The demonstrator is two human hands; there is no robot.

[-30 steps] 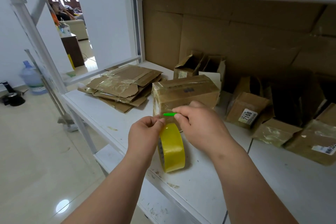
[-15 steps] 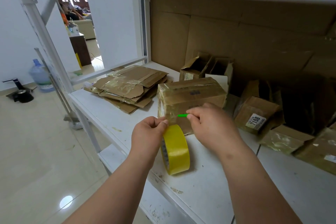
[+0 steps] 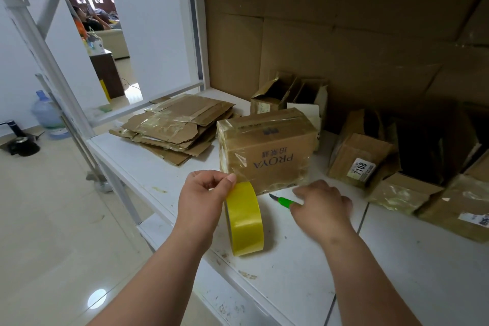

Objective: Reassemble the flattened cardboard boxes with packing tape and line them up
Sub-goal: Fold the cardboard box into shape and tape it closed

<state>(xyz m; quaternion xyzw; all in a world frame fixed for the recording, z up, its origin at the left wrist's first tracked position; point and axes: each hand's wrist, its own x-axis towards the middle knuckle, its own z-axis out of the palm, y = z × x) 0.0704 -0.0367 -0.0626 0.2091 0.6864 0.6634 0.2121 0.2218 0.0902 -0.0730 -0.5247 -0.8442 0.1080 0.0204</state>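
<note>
Left hand (image 3: 205, 200) pinching the top of the upright yellow roll of packing tape (image 3: 244, 218), standing on edge on the white shelf (image 3: 304, 267) just in front of the taped brown cardboard box printed PROYA (image 3: 267, 151). Right hand (image 3: 321, 206) curling around the green-handled utility knife (image 3: 284, 200), lying low on the shelf beside the box's near corner, blade pointing left toward the roll. Stack of flattened brown cardboard boxes (image 3: 174, 127) lying behind left; small assembled cardboard boxes (image 3: 362, 159) sitting to the right
</note>
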